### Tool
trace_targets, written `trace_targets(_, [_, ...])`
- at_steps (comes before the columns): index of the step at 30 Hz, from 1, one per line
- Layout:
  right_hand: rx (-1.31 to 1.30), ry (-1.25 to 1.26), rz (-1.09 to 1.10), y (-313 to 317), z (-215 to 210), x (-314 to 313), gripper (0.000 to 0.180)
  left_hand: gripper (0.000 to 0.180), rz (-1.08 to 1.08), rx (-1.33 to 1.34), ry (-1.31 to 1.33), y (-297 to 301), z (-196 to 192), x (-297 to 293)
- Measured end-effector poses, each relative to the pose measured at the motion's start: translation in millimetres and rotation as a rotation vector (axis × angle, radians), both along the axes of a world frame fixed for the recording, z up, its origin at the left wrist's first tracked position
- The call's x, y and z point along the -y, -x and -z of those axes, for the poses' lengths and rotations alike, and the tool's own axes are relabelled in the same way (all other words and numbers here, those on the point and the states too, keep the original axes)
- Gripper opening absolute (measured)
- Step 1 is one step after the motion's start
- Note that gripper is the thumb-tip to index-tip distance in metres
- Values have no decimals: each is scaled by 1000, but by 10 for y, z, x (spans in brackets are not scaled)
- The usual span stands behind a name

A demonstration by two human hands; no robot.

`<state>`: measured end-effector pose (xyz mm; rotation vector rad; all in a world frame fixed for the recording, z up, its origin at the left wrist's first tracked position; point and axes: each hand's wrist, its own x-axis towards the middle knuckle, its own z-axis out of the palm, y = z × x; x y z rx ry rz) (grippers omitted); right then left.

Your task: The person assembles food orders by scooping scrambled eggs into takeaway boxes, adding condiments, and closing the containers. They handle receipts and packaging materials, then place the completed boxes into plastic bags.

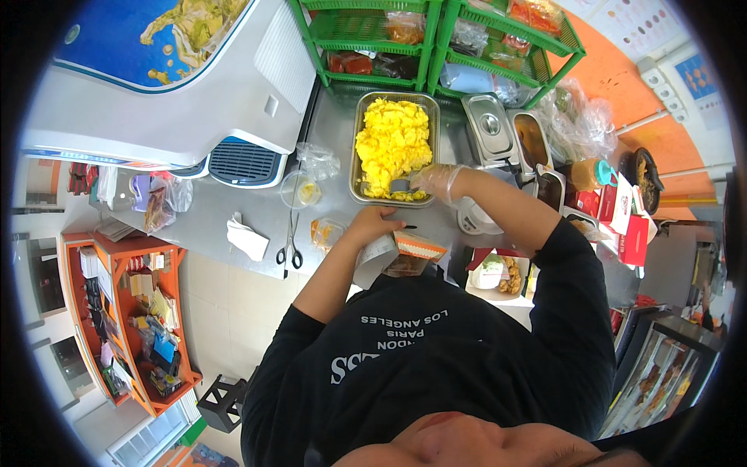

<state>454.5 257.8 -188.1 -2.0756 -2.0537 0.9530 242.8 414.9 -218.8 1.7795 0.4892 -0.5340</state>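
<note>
A steel tray full of yellow crumbled food sits on the metal counter ahead of me. My right hand, in a clear plastic glove, reaches into the tray's near edge and grips a small metal scoop that touches the food. My left hand is bare and holds an open white and orange paper carton at the counter's near edge, just below the tray.
Scissors, a folded white napkin and a small plastic cup lie left of the tray. Lidded steel containers and sauce pans stand to the right. Green wire racks line the back. A big white appliance fills the left.
</note>
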Motion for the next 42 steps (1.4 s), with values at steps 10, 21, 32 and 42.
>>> trace_targets(10, [-156,99,463,-363,-184,232,38,53,58,-19,-126,81,-86,-124])
trace_targets(21, [-1018,-189,1116,38,-1096,1469,37,40,-23,203,-265,342,-416,-331])
trace_targets(32, [-392,-186,1994,2058,-1524,4175,29,31,-252,113,139,1113,-1141,-809])
trace_targets(42, [299,22,1809,2670,-67,3479,55,27,37,279,217,1075,-2131,-264])
